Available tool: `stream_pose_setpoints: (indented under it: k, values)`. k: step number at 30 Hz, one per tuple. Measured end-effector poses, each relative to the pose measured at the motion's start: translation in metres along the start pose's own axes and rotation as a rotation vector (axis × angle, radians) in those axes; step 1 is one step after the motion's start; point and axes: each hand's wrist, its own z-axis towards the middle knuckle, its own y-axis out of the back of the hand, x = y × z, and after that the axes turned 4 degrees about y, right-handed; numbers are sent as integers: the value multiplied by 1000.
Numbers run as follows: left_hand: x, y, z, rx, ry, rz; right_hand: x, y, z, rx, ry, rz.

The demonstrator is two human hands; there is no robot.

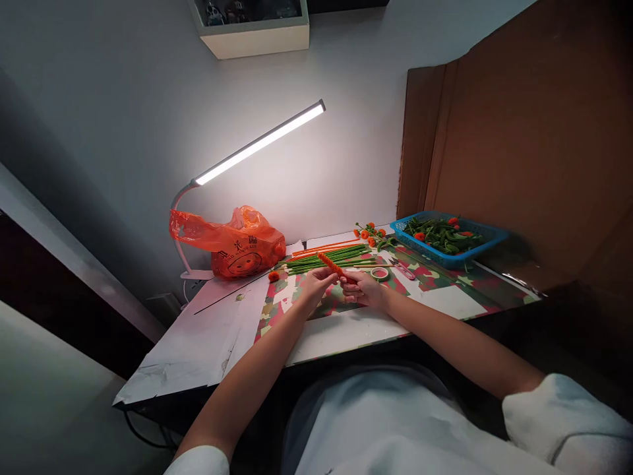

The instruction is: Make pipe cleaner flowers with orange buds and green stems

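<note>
Over the middle of the table, my left hand (316, 288) and my right hand (363, 289) meet around an orange fuzzy strip (330, 264), whose upper end slants up to the left between them. Both hands are closed on it, with fingertips nearly touching. Just behind lie green wrapped stems (324, 258) in a bundle. A roll of tape (380, 274) is beside my right hand, with pink-handled scissors (404, 269) to its right. An orange pompom (273, 276) rests left of the stems.
An orange plastic bag (247, 247) stands by the lit lamp (262, 142) at the back left. Orange flowers (370, 236) lie near a blue basket (430, 251) of greenery at the back right. A cardboard sheet (519, 145) rises behind the basket.
</note>
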Motion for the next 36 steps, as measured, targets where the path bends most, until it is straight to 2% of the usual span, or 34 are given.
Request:
stream_pose_setpoints:
  k: [8,15,26,36]
  values:
    - [-2,-1,0,-49,8,35,-3,0,1,-13,33,-70]
    - [5,0,3,-91,27,65,-11,4,7,-78,104,-138]
    - [6,0,2,-87,24,66,-8,1,4,-70,93,-129]
    - [9,0,5,-109,64,86,-17,7,10,-106,132,-190]
